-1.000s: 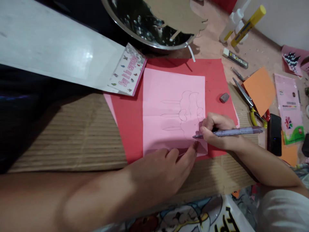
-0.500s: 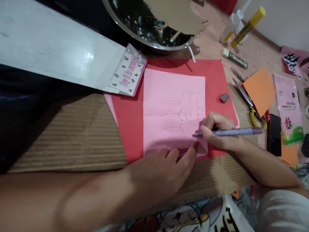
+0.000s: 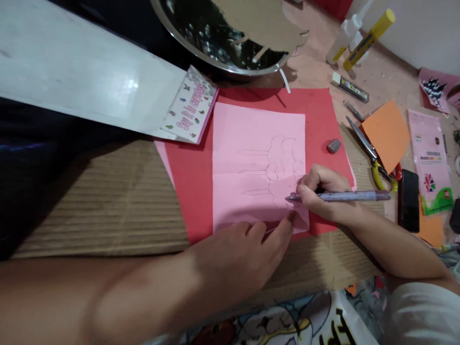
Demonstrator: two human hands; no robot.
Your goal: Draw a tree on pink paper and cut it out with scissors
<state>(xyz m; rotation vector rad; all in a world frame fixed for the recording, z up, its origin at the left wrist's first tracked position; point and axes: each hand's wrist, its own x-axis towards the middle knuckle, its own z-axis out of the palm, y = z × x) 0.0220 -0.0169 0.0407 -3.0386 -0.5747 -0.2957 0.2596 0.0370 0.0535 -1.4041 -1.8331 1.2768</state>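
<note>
A sheet of pink paper [image 3: 240, 129] bears a line drawing of a cake with three candles, turned on its side. It lies on a larger red sheet [image 3: 196, 201]. My right hand [image 3: 319, 191] grips a slim purple pen [image 3: 354, 196], its tip at the lower part of the drawing. My left hand [image 3: 247, 254] rests with fingers stretched out over the lower edge of the pink sheet, fingertips close to the pen tip. A dark grey eraser [image 3: 334, 145] sits on the red sheet, above my right hand.
Corrugated cardboard [image 3: 108, 206] lies underneath. Scissors [image 3: 362, 136], an orange paper piece [image 3: 387, 134], a black phone [image 3: 408, 200] and a pink packet [image 3: 429, 158] are at the right. A metal bowl [image 3: 176, 36] stands at the top, near a small "Say it" card [image 3: 190, 105] and a yellow tube [image 3: 370, 38].
The pen tip has shifted very slightly up and left on the drawing. My left hand stays in place on the paper.
</note>
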